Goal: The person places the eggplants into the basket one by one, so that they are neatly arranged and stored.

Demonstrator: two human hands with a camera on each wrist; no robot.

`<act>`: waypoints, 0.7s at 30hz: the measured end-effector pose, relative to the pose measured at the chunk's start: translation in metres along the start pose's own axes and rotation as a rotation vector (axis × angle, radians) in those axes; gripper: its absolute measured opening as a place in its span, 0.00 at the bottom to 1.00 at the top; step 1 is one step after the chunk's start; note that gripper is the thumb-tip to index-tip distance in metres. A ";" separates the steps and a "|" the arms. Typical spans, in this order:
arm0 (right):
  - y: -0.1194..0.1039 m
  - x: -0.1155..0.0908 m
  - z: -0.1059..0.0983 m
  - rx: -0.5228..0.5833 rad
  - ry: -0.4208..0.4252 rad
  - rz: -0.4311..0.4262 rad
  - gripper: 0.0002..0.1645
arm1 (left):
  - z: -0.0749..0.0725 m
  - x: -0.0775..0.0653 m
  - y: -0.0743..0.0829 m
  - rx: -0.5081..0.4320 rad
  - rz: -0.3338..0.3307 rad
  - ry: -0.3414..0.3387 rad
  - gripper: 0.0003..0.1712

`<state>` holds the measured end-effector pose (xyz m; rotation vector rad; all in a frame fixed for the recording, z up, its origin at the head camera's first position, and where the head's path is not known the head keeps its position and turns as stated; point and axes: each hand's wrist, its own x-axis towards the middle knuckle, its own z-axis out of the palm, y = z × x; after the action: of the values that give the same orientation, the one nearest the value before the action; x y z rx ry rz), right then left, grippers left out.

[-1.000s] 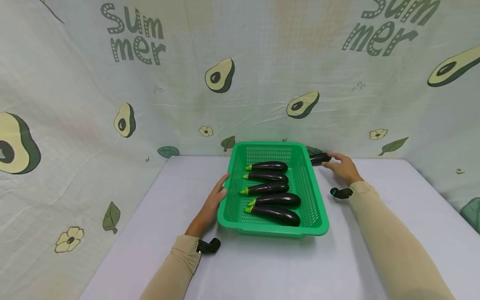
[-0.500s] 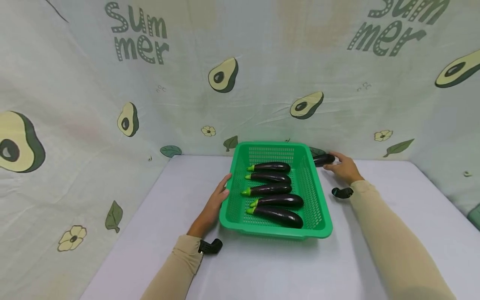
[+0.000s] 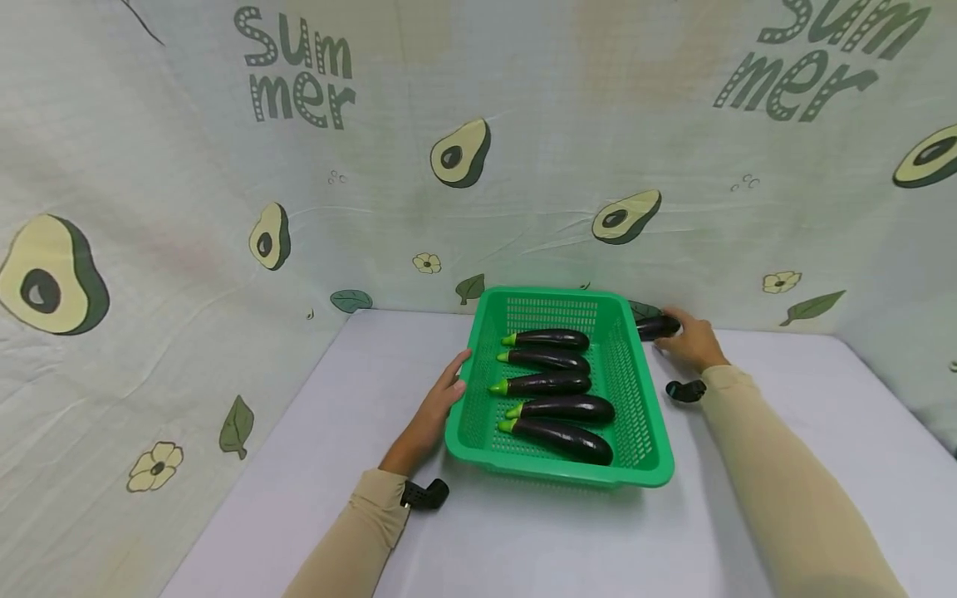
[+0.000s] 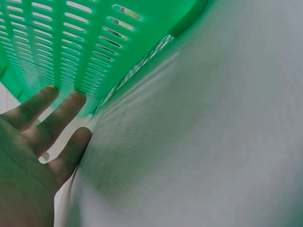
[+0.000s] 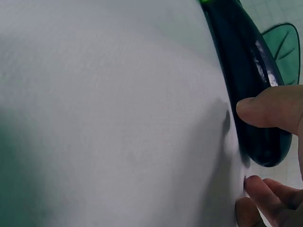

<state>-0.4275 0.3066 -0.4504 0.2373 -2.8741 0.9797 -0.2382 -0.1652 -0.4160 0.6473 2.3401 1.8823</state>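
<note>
A green plastic basket [image 3: 559,475] stands on the white table with several dark purple eggplants [image 3: 544,384] lying crosswise in it, green stems to the left. My left hand [image 3: 431,413] rests against the basket's left side, fingers extended; its fingertips meet the slotted wall [image 4: 71,42] in the left wrist view. Beyond the basket's right rim another eggplant [image 3: 658,326] lies at the table's back edge, its left end hidden by the basket in the head view. My right hand [image 3: 694,342] holds its rounded end, thumb [image 5: 260,111] on the near side, some fingers hidden behind it.
A pale cloth [image 3: 523,232] printed with avocados, leaves and lettering hangs right behind the table's back edge and along the left and right sides. Black wrist devices [image 3: 424,495] sit on both wrists. White tabletop [image 3: 553,548] stretches in front of the basket.
The head view has shifted, so the whole scene appears a little further right and lower. Hands, basket and eggplants keep their places relative to each other.
</note>
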 end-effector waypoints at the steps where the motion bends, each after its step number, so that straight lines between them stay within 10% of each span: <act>1: 0.000 0.000 0.001 -0.016 -0.008 0.001 0.45 | 0.000 0.000 0.000 0.002 0.005 0.002 0.33; 11: 0.000 -0.007 0.003 -0.066 0.046 0.038 0.42 | 0.000 0.000 0.002 0.046 0.011 0.011 0.33; 21: -0.003 -0.014 0.000 -0.059 0.102 0.020 0.38 | -0.003 0.014 -0.042 0.032 0.028 0.053 0.33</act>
<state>-0.4130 0.3058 -0.4504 0.1493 -2.8126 0.8814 -0.2631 -0.1695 -0.4528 0.6449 2.4102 1.9003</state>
